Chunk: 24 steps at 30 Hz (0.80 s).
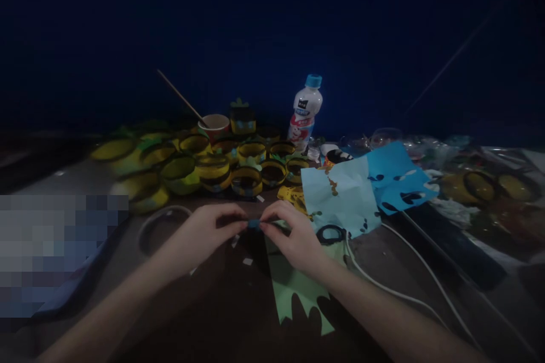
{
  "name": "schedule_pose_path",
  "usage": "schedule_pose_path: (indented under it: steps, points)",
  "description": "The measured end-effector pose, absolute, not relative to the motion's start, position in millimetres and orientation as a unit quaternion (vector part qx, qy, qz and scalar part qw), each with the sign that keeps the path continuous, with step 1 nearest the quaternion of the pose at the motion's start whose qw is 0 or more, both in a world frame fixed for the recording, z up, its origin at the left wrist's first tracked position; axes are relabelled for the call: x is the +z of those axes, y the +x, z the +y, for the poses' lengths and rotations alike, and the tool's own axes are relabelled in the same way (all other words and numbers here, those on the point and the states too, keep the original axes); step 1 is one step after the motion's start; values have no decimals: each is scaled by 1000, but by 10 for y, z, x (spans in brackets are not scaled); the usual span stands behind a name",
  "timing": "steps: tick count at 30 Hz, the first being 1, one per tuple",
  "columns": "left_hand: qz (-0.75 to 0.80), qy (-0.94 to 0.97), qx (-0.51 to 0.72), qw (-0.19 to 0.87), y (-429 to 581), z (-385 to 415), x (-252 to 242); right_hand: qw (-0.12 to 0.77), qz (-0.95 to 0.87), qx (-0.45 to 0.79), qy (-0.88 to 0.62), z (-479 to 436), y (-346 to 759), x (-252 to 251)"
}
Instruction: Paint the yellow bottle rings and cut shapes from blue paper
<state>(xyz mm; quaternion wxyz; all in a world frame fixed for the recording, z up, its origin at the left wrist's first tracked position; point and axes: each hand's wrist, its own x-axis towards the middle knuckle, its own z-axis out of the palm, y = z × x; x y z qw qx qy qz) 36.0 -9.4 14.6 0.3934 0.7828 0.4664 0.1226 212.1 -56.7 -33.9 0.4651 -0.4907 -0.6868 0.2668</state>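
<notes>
Between the fingertips of both hands is a small blue piece [254, 223], perhaps paper; its exact shape is too small to make out. My left hand [210, 231] pinches its left end, and my right hand [293, 233] pinches the right end. Beneath the right hand lies a light green sheet [289, 289] with cut-out edges. Dark scissor handles [331, 233] show just right of that hand. A pale blue sheet [340, 198] with cut holes and a brighter blue sheet [398, 176] lie farther right. Small white scraps [247, 261] are scattered near the hands.
Several yellow and black paper rings [213, 171] stand behind the hands. A paper cup [214, 123] with a stick and a blue-capped bottle [305, 110] are at the back. White cables [395, 293] cross the right side, near clear plastic packaging [489, 153]. A pixelated area covers the left edge.
</notes>
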Motion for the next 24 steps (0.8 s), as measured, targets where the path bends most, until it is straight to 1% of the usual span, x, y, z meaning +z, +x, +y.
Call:
schedule_pose_path:
  steps: [3,7,10,15,24]
  points:
    - [475,797,102,359,323,-65,171,466,-685,264,-494,-574,2121,-336]
    - [499,834,44,230,149,61,134,469,-677,263,-503,-573,2119,-343]
    - [478,860,-1,180,37,135,78,469,-672,265,-508,-569,2122,-350]
    - [483,860,-6,164,40,112,48,468,-665,271,-515,-573,2125,-340]
    - [482,857,-6,184,32,89,8,470,-658,282,-516,-564,2122,-342]
